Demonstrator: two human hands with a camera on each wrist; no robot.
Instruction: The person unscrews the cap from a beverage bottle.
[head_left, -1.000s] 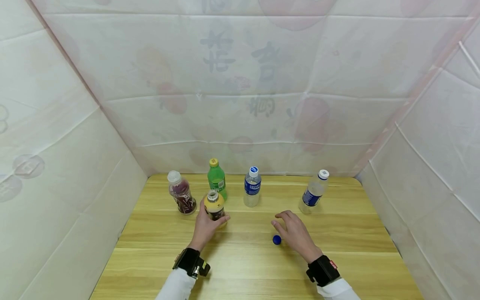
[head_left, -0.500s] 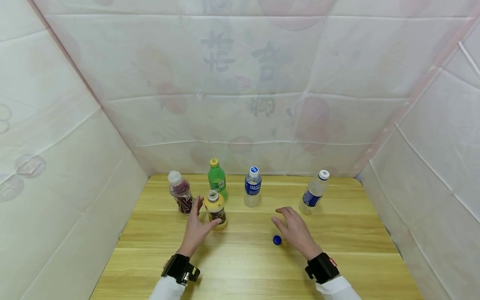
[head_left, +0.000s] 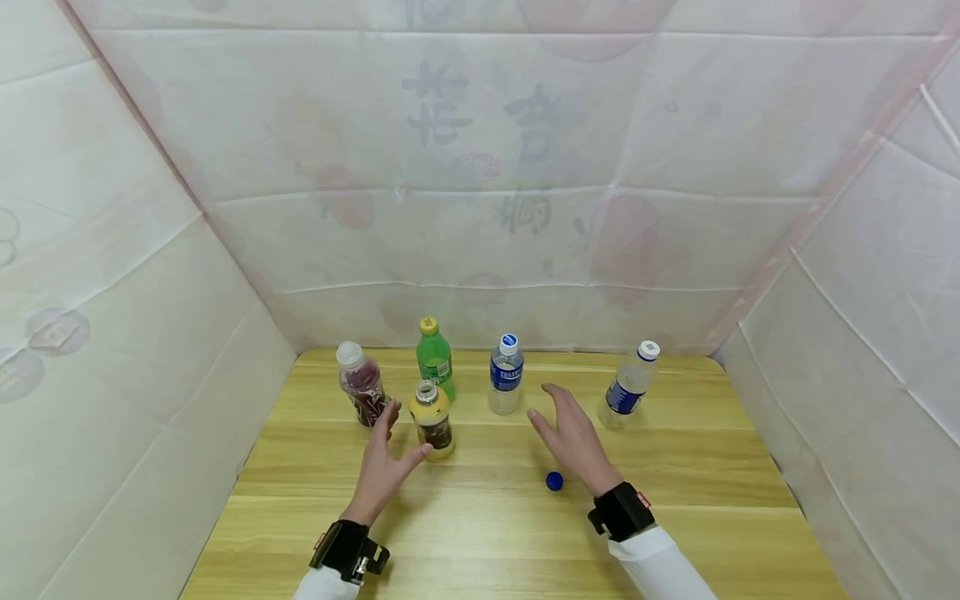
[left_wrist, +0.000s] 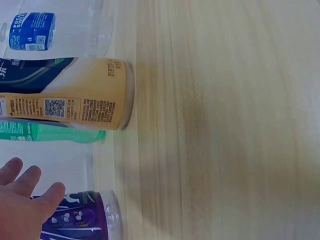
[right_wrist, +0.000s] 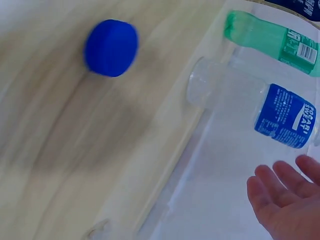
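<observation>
We see the left hand (head_left: 380, 472) spread wide, just beside the yellow bottle (head_left: 432, 423); the right hand (head_left: 573, 439), thumb wide too, is near the blue cap (head_left: 554, 481). Beyond the left fingers stands the purple bottle (head_left: 363, 387); the yellow bottle partly blocks the green bottle (head_left: 434, 360). It stands upright, long axis vertical, mouth up.

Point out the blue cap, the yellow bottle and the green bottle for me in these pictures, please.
Blue cap (head_left: 554, 481): head view, on the middle of its upper side.
Yellow bottle (head_left: 434, 430): head view, on its dark label.
Green bottle (head_left: 434, 365): head view, on its label.
</observation>
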